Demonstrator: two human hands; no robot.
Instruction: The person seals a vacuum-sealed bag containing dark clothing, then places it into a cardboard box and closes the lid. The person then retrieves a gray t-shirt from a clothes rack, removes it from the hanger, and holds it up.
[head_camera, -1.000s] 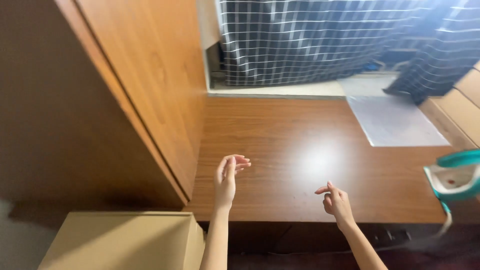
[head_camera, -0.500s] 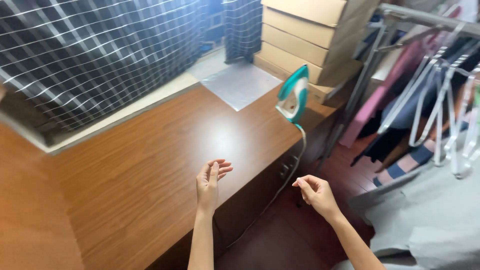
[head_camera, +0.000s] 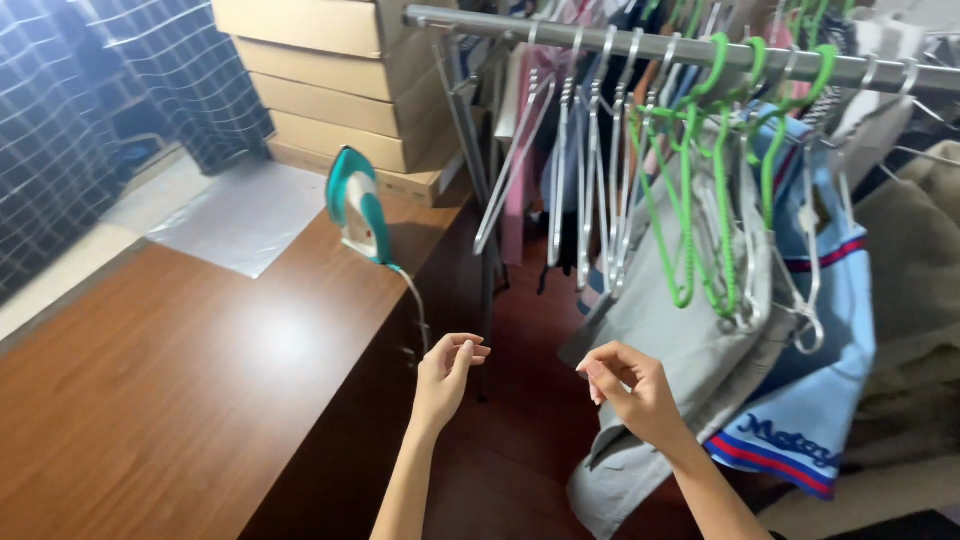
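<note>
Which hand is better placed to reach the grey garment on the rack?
The right hand, probably. It hovers empty directly in front of the grey garment hanging from the rack. The left hand, also empty, sits nearer the table edge and the iron.

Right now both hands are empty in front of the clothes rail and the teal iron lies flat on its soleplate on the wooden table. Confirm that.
Not quite. The head view shows the teal iron standing upright on its heel near the edge of the wooden table, not flat on its soleplate. The rest holds: the left hand and right hand are empty in front of the clothes rail.
</note>
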